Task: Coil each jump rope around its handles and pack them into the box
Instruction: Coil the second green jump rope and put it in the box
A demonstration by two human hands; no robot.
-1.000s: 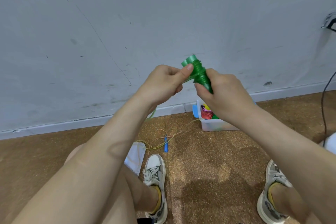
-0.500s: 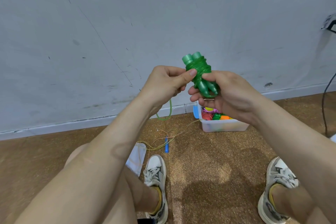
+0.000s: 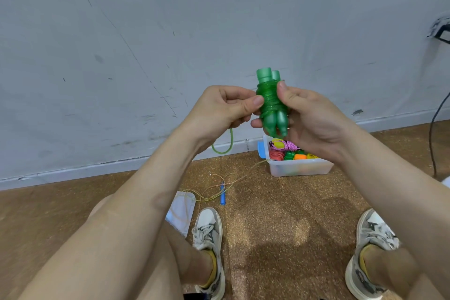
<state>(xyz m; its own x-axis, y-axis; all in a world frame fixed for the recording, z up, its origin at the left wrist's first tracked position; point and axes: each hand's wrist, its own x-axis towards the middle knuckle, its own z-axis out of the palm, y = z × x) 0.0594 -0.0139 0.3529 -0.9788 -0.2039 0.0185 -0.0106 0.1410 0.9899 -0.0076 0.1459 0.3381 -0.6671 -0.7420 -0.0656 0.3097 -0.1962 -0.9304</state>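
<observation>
1. Green translucent plastic jump rope [image 3: 269, 102], its two stubby handles upright side by side with the cord wound tightly round their middles, is held in the air before the person. It sits above and nearer than the clear plastic box [image 3: 299, 171] on the speckled brown floor [image 3: 267, 214] by the wall.
2. It looks light. The handles seem stiff and smooth, perhaps slippery, while the cord is springy and would likely unwind if let go. The best hold is across the wound middle, pinning the turns.
3. Right hand [image 3: 314, 118] is wrapped round the bundle, thumb on the front of the coil and fingers behind. The lower handle ends poke out below.
4. Left hand [image 3: 219, 109] has curled fingers, its thumb tip pressed on the coil's left side. A loose loop of green cord [image 3: 231, 137] hangs beneath it, so it seems to grasp the tail, though the pinch itself is hidden.
5. Coiled ropes of several colours already fill the box, and a blue-handled rope [image 3: 222, 194] lies loose on the floor.
</observation>
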